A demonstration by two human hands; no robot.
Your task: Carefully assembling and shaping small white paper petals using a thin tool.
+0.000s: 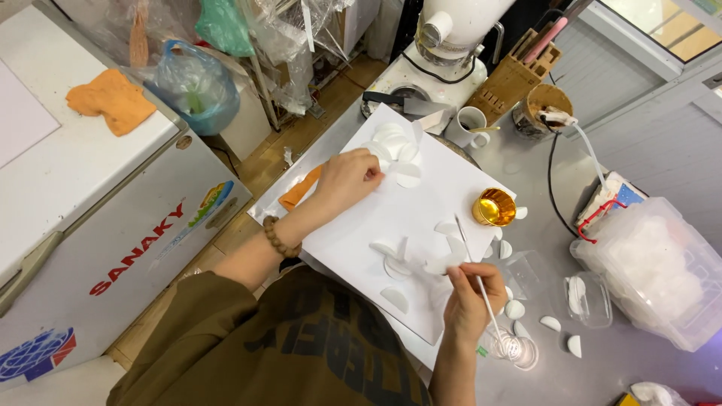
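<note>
left hand (347,180) on white discs (391,143), right hand (470,289) pinching brush (474,263)

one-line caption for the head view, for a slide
Left hand on white discs, right hand holding a thin brush over white paper.

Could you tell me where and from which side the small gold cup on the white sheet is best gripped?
Grip the gold cup across its round rim, from above: it stands upright and open-topped, with white petal pieces close beside it.
</note>
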